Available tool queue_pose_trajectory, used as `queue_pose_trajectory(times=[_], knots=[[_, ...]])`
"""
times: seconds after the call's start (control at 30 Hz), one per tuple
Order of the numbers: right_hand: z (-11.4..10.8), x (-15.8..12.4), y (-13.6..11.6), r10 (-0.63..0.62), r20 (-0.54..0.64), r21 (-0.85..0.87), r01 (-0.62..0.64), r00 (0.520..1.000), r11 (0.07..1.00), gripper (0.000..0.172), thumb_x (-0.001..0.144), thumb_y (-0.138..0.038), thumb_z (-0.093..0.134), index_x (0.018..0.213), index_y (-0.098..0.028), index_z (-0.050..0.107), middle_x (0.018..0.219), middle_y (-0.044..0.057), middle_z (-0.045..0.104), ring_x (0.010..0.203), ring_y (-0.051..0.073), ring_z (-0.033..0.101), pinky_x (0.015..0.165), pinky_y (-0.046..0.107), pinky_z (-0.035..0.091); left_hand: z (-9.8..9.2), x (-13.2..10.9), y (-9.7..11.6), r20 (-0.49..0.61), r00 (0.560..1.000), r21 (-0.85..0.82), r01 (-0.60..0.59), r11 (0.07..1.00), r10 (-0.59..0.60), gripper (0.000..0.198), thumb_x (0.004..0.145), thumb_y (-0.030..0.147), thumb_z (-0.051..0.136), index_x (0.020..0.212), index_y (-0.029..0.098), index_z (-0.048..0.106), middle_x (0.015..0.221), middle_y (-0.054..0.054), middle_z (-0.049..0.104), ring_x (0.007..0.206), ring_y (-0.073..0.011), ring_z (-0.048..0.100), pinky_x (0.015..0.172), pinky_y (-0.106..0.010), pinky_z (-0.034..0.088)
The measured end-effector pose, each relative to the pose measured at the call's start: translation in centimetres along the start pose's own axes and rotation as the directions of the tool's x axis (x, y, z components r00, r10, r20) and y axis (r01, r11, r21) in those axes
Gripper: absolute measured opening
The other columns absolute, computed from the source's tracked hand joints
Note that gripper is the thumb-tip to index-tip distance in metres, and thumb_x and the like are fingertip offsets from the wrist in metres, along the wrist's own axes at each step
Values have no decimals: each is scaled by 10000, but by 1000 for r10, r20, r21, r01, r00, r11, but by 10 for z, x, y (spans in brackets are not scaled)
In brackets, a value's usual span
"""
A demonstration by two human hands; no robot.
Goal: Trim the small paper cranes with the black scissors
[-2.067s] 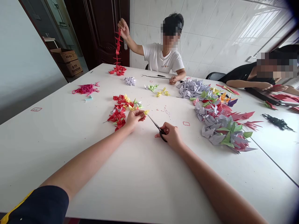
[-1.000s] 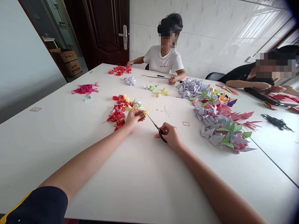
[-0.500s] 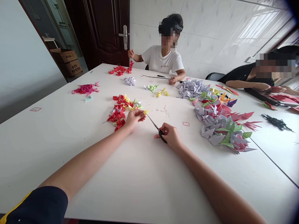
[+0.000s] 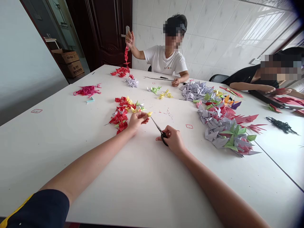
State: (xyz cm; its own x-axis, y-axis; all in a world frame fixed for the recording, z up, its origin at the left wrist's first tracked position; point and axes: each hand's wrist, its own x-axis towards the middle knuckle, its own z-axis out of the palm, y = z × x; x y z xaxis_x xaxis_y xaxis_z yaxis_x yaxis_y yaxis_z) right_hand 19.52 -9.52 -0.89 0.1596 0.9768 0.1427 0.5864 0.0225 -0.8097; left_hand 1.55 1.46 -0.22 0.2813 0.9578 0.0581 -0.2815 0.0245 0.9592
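My left hand (image 4: 137,122) pinches a small yellow paper crane (image 4: 149,114) between its fingertips, just beside a heap of red, yellow and green paper cranes (image 4: 120,119). My right hand (image 4: 173,139) is shut on a pair of black-handled scissors (image 4: 161,133). Their thin blades point up and left, with the tips close to the yellow crane. Both forearms rest low over the white table (image 4: 114,177).
A large heap of grey, red and green paper cranes (image 4: 222,126) lies to the right. Across the table, a co-worker's hand (image 4: 129,39) lifts a red crane string (image 4: 126,57). Another person sits at the right, with black wire pieces (image 4: 281,125) nearby.
The co-worker's hand has raised the red crane string from the table. My hands and the scissors have barely moved.
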Motion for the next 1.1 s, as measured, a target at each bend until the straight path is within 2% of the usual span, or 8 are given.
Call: queue_pose_trajectory(times=[0.2,0.37,0.5,0.57,0.8,0.97,1.1], knots=[[0,-4,-7,-11,-65,-139,2,998,990,330,669,-425,725,682,-239,452,512,-56,504,484,120,336,461,256,248,2,0,0,-5,1000,-21,23,1000,-23,430,525,460,854,733,138,658,717,-51,639,671,-128,586,665,-274,480],[2,-7,-8,-26,-87,-147,13,996,989,246,696,-313,676,707,-245,440,554,-50,588,501,127,349,498,253,294,4,-2,3,21,998,-77,57,995,-56,394,537,410,849,739,133,656,706,-40,627,654,-113,581,678,-270,472],[-4,-4,-7,-43,-243,-134,10,969,991,317,719,-385,689,724,-246,404,541,-43,548,504,128,312,488,255,281,3,-3,3,16,996,-125,93,988,-92,330,554,337,835,716,130,635,697,-29,614,660,-104,579,689,-261,469],[-7,-2,-6,-50,-274,-146,9,960,989,354,725,-433,694,729,-246,393,543,-41,533,504,127,308,483,258,268,1,-2,0,-2,995,-149,98,984,-99,308,567,308,822,725,135,623,714,-29,620,672,-102,583,691,-256,468],[-7,2,-5,-96,-221,-245,40,971,969,468,640,-629,714,815,-249,506,682,-6,578,566,147,431,524,265,304,-2,2,-8,9,998,-149,55,987,-54,352,577,283,814,831,151,611,692,-2,615,666,-102,599,701,-263,482],[-8,4,-2,-29,-162,-176,0,986,984,487,603,-641,741,769,-243,514,599,-31,532,533,137,408,504,264,287,-1,3,-8,-25,996,-125,78,989,-81,332,594,260,791,857,154,618,692,-7,628,677,-114,621,689,-260,487],[-10,5,0,15,-99,-39,-19,995,999,501,557,-612,784,726,-233,504,561,-50,486,522,122,374,500,256,289,-1,3,-7,-30,998,-113,55,992,-59,302,614,254,770,855,153,619,685,-4,622,685,-116,628,671,-246,482]])
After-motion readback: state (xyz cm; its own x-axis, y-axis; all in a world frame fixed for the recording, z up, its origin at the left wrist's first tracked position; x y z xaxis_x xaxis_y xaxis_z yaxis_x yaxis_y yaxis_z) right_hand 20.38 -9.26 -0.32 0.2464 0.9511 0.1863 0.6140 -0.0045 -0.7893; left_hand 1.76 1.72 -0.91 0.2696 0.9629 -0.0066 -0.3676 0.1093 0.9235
